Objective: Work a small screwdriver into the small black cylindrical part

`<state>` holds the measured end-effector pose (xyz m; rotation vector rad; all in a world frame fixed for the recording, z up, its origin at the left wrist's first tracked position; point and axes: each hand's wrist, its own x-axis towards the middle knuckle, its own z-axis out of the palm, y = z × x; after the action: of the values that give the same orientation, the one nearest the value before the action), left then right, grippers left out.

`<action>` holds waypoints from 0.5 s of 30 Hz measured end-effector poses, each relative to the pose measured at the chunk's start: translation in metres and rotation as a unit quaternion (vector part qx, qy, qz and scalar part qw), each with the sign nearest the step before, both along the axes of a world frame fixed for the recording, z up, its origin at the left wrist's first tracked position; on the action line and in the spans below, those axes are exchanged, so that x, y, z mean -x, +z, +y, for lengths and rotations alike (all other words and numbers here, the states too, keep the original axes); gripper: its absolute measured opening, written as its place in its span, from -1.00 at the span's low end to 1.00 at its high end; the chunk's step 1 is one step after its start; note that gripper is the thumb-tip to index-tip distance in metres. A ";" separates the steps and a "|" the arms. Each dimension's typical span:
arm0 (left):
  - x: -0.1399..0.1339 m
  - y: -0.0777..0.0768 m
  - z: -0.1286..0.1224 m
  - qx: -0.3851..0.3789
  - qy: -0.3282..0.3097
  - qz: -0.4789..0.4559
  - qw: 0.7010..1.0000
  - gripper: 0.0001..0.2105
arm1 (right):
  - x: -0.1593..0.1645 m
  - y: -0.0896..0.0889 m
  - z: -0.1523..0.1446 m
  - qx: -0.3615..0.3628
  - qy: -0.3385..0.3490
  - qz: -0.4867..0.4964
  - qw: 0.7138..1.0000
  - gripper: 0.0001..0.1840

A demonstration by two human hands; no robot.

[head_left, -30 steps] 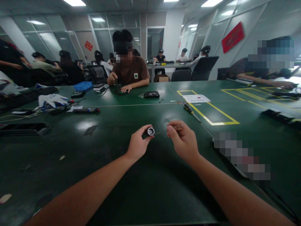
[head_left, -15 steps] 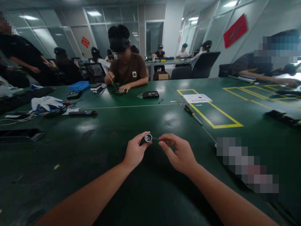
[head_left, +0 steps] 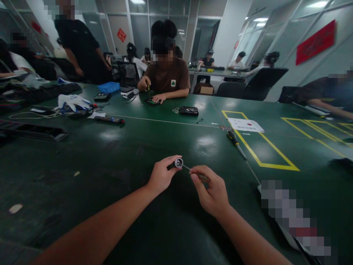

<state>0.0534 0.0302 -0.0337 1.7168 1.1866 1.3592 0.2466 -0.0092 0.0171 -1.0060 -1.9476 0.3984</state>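
Observation:
Between the thumb and fingers of my left hand is a small round cylindrical part, its pale ring-shaped rim and dark inside facing me. My right hand is closed around the handle of a thin screwdriver. Its slim metal shaft points left and reaches the rim of the cylindrical part. I cannot tell how far the tip goes in. Most of the handle is covered by my fingers. Both hands are above the green table.
A larger black-and-yellow screwdriver lies ahead on the right, near a white paper sheet. White gloves, a pen-like tool and a blue tray are at left. A person works opposite, near a black device.
The view has turned left. The screwdriver's shaft, level before, now slopes up from my right hand to the cylindrical part. Both hands keep their holds.

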 end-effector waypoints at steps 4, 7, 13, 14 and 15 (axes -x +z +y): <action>0.003 -0.002 -0.001 -0.008 -0.010 -0.011 1.000 -0.64 | -0.003 -0.001 0.001 -0.002 0.010 0.005 1.000 -0.90; 0.006 -0.006 -0.001 -0.012 -0.026 -0.019 0.999 -0.63 | -0.002 -0.002 -0.001 -0.004 0.014 0.000 1.000 -0.89; 0.013 -0.005 0.000 -0.037 -0.021 -0.010 0.999 -0.64 | 0.010 0.007 -0.006 -0.018 -0.043 -0.022 0.999 -0.86; 0.014 -0.003 0.000 -0.045 -0.015 -0.001 0.999 -0.64 | 0.011 0.010 -0.006 -0.021 -0.053 -0.028 0.998 -0.84; 0.015 -0.001 0.000 -0.052 -0.010 0.008 0.999 -0.65 | 0.012 0.013 -0.007 -0.018 -0.055 -0.040 0.998 -0.82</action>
<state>0.0379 0.0303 -0.0346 1.8098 1.1220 1.4216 0.2345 -0.0165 0.0301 -1.1155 -1.9520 0.2644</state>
